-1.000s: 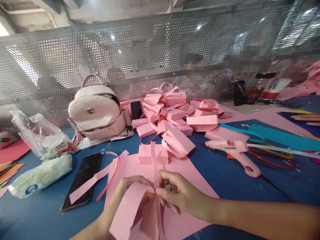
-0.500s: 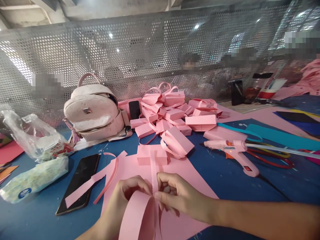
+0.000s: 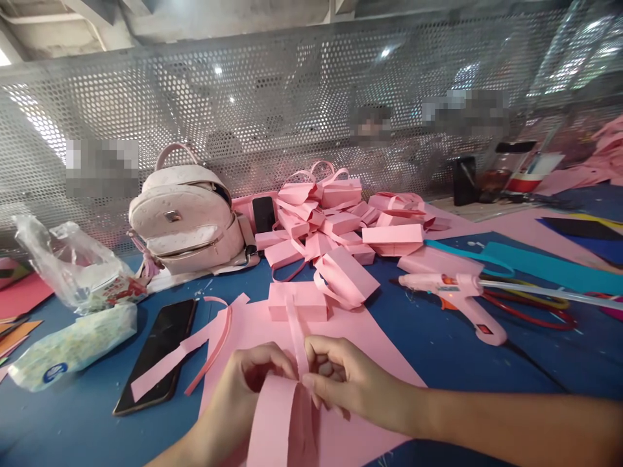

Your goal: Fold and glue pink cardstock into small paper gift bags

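Note:
Low in the centre, a long pink paper strip (image 3: pixel 298 331) runs up from between my hands, its upper part in front of a small pink paper box (image 3: pixel 311 301). My left hand (image 3: pixel 253 376) is closed on the strip at its left edge, beside a wide curled piece of pink paper (image 3: pixel 272 415). Thumb and bent fingers of my right hand (image 3: pixel 335 376) pinch the same strip from the right. Both hands are over a large pink sheet (image 3: pixel 379 363). The fingertips nearly meet.
Pink paper boxes (image 3: pixel 341 224) are piled at the back centre. A pink glue gun (image 3: pixel 460 295) lies right, with its cord. On the left are a dark phone (image 3: pixel 158 357), a tissue pack (image 3: pixel 73 350), a plastic bag (image 3: pixel 73 266) and a backpack (image 3: pixel 189 214).
The strip's upper end has tilted a little left, and the curled pink paper has shifted slightly right. The view has moved slightly. Both hands keep their pinch.

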Motion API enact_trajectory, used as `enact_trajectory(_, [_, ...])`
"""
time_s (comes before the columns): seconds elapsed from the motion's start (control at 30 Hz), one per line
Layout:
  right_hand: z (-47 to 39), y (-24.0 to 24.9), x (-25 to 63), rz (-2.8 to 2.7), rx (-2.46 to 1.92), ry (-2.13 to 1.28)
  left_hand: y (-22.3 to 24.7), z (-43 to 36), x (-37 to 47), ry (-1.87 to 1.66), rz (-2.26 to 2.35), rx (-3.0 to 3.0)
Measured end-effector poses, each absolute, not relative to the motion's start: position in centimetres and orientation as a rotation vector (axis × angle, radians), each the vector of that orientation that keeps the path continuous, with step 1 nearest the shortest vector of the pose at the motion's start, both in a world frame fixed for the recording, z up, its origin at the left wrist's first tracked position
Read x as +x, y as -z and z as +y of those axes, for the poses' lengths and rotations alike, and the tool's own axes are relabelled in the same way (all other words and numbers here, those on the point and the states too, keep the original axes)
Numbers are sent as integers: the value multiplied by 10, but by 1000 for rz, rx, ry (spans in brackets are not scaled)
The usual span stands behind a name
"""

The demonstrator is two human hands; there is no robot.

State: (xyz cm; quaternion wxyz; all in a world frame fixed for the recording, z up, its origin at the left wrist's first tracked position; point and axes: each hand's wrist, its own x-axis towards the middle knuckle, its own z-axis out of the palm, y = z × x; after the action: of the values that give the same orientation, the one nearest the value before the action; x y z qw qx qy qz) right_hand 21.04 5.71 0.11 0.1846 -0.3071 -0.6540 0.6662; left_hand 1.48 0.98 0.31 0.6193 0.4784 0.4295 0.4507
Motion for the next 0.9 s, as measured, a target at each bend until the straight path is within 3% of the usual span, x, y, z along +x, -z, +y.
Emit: enact_trajectory(0.9, [56, -7, 208, -1774, -852, -1888, -1, 6, 15, -1166, 1170, 1358])
